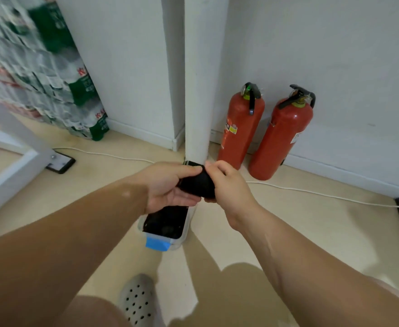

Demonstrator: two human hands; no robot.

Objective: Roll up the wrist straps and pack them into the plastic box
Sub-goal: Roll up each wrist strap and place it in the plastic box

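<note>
left hand (167,185), right hand (231,187), gripping wrist strap (196,184)

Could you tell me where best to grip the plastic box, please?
Probably the box by its long side walls, from above: it sits open-topped on the floor, narrow end nearest, packed with straps, so its rim is free.
</note>
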